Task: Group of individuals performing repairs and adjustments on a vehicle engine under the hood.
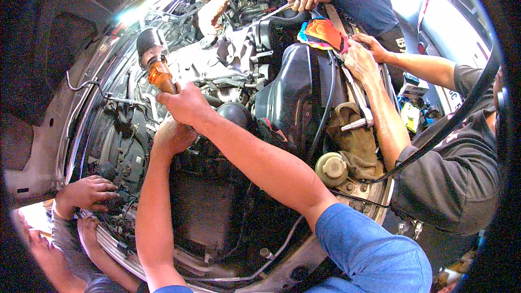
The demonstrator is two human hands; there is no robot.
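Observation:
My right hand is wrapped round the dark lower end of a tool with an orange handle and a thick, rounded dark head. Its exact kind is unclear. The tool points up and away over the left part of an open engine bay. Just below, my left hand reaches in beside the engine, partly covered by my right wrist. Its fingers are hidden, so any hold cannot be seen. Beyond both hands lies the brightly lit metal engine. A rounded black cover stands right of them.
A co-worker's hand at the back holds a long metal tool. On the right, another person's hands are beside a colourful cloth. A third person's hand rests at lower left. A pale-capped reservoir and a brown rag sit at right.

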